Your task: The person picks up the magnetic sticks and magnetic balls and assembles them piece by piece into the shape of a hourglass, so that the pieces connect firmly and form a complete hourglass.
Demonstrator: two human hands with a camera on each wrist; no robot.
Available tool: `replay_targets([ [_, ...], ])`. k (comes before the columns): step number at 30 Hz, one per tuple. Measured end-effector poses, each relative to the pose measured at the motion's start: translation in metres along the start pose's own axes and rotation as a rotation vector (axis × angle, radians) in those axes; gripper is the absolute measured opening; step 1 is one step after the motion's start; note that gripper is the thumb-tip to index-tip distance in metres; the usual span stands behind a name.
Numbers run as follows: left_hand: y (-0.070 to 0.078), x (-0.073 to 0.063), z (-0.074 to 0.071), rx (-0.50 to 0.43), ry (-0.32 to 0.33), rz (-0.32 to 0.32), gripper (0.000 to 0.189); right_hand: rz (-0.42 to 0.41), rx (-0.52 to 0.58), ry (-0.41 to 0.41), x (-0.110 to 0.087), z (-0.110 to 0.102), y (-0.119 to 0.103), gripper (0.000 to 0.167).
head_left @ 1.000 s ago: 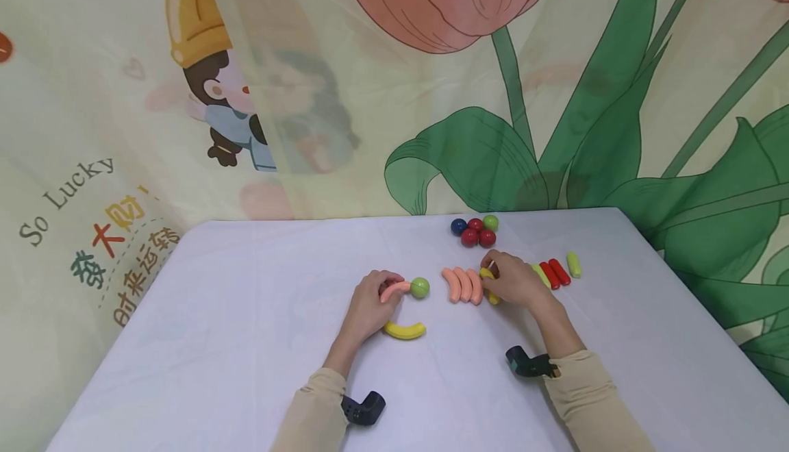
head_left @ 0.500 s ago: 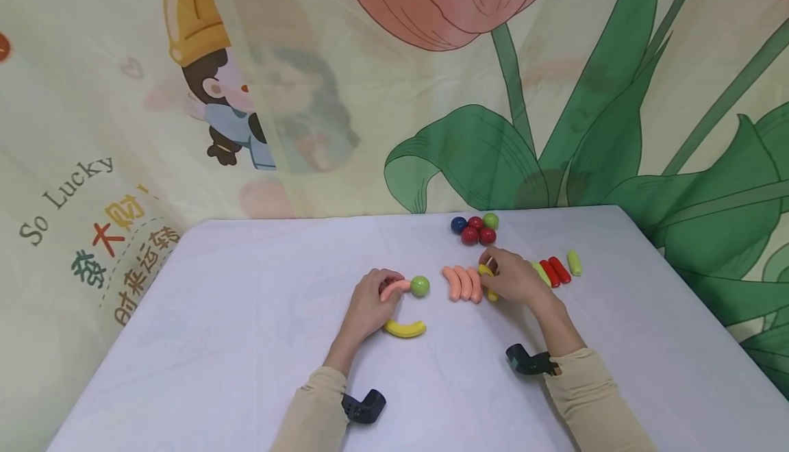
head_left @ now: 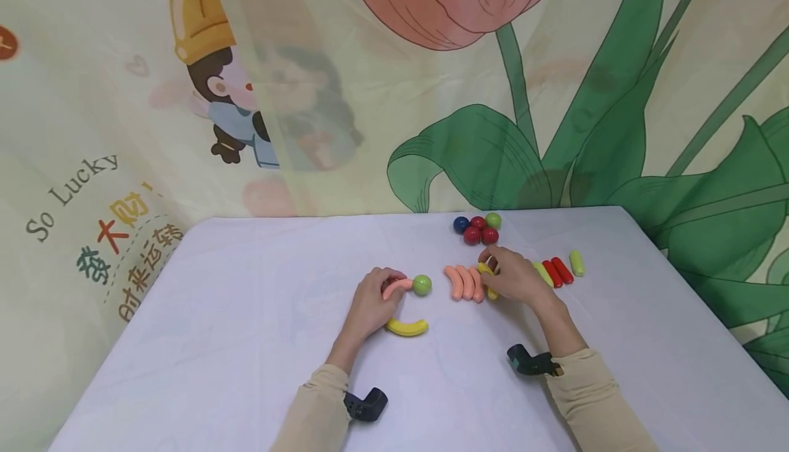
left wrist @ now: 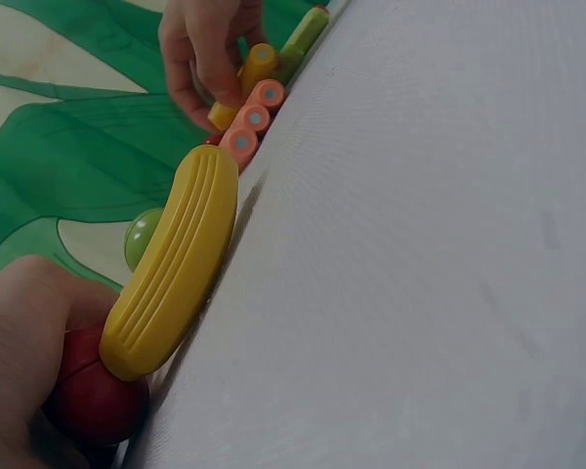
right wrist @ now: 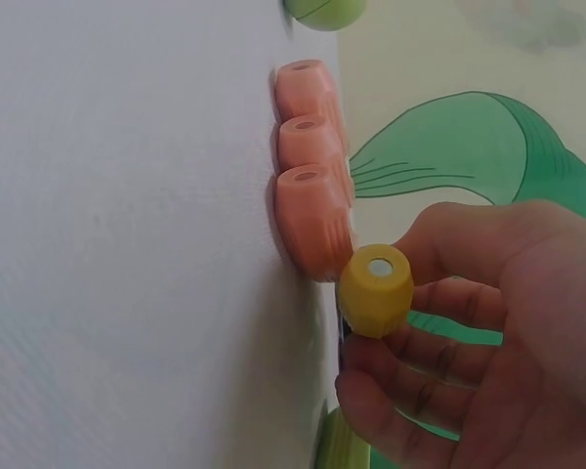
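Note:
My left hand (head_left: 372, 303) pinches a curved pink toy stick (head_left: 397, 287) between thumb and fingers. A green ball (head_left: 422, 285) touches the stick's right end. In the left wrist view, a red ball (left wrist: 103, 401) sits beside the left thumb; the hand hides it from the head view. The red ball meets one end of a curved yellow stick (head_left: 408, 329) lying in front. My right hand (head_left: 513, 275) holds another yellow stick (right wrist: 376, 293), with a metal disc in its end, between thumb and fingers. Just left of it, several pink sticks (head_left: 457, 282) stand side by side.
Red sticks (head_left: 557, 272) and a light green stick (head_left: 543, 274) lie right of the right hand, with another green stick (head_left: 577, 263) beyond. Blue, red and green balls (head_left: 472, 235) cluster near the back edge of the white-covered table (head_left: 259, 287). A printed curtain hangs behind.
The right hand has shifted very slightly to the back left with the yellow stick. The left hand keeps its place on the pink stick. The head view has moved a little.

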State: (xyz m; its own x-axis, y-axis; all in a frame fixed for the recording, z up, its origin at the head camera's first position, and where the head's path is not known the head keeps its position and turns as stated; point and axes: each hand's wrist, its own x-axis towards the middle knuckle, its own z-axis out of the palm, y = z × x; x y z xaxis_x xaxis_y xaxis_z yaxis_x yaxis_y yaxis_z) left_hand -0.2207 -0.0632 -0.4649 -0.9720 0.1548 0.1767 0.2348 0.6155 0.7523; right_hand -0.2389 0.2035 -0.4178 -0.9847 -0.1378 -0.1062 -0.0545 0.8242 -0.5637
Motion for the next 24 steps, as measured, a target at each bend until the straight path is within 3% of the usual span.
replay_targets([
  [24, 0.0003, 0.0001, 0.001, 0.003, 0.011, -0.009, 0.016, -0.097, -0.017, 0.037, -0.002, 0.0069, -0.009, 0.029],
])
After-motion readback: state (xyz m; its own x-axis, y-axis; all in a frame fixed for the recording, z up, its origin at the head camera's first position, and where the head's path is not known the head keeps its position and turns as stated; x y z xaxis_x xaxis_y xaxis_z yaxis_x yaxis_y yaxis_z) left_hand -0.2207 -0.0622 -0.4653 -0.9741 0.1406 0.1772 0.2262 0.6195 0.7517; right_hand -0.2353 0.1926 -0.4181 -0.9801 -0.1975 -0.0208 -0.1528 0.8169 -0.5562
